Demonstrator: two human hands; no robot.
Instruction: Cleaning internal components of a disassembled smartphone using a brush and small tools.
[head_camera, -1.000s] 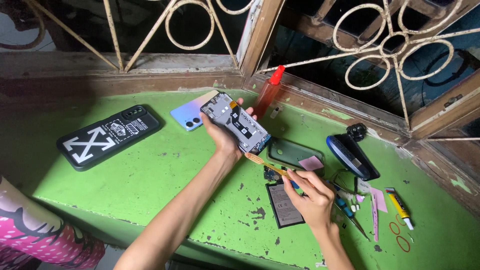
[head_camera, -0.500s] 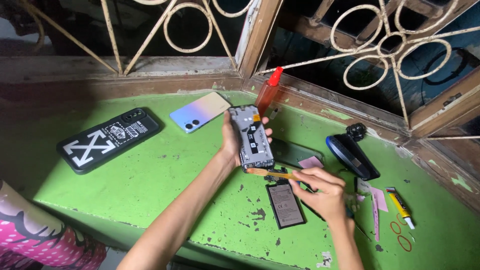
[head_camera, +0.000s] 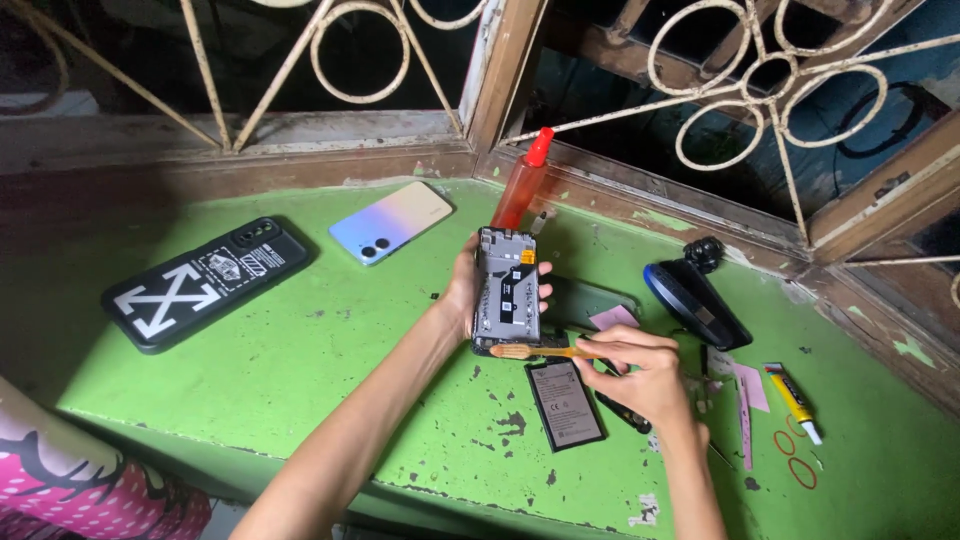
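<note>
My left hand holds an opened phone frame upright above the green table, its bare inner side with circuit parts facing me. My right hand grips a small wooden-handled brush, whose bristle end touches the lower edge of the frame. A flat black phone battery lies on the table just below the brush, left of my right hand.
A black phone case with white arrows and a pastel phone back cover lie on the green table at left. A red-capped bottle stands behind the frame. A dark round-ended device, a yellow glue tube, pink strips and rubber rings lie right.
My left hand has turned the phone frame from tilted to upright and brought it nearer. My right hand has shifted the brush to the frame's lower edge.
</note>
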